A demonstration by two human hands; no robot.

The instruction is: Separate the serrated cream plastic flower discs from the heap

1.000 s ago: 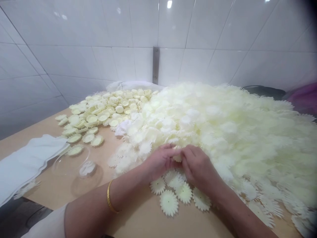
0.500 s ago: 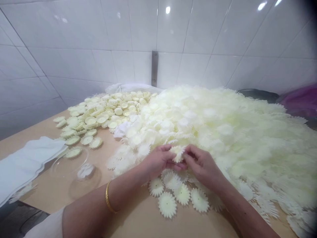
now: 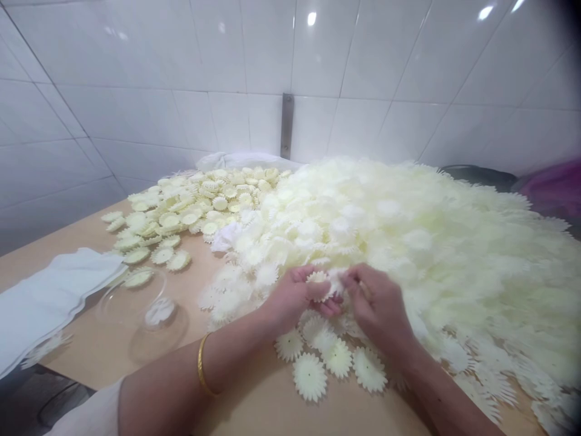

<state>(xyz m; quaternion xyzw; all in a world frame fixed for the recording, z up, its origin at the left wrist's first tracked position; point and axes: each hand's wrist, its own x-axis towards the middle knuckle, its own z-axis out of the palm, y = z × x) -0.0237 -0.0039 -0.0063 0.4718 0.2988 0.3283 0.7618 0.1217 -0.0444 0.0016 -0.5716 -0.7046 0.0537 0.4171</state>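
My left hand [image 3: 293, 297] pinches a small stack of cream toothed petal discs [image 3: 318, 280] at the front edge of a big loose heap of such discs [image 3: 408, 242]. A gold bangle [image 3: 202, 372] sits on that wrist. My right hand [image 3: 379, 306] is just to the right, fingers curled and pinched at the heap's edge, close to the held stack. What its fingertips grip is too small to name. Several single discs [image 3: 310, 376] lie flat on the brown table [image 3: 254, 406] under both hands.
A second pile of stacked discs [image 3: 190, 206] lies at the back left. A clear glass dish [image 3: 145, 309] and a folded white cloth [image 3: 49, 297] sit at the left. White tiled walls [image 3: 227, 72] close the corner; a dark bowl [image 3: 476, 174] and purple bag [image 3: 554, 184] are far right.
The hands have drawn slightly apart. The left hand has turned palm-up with the stacked discs showing, and the right has shifted a little right into the heap's edge.
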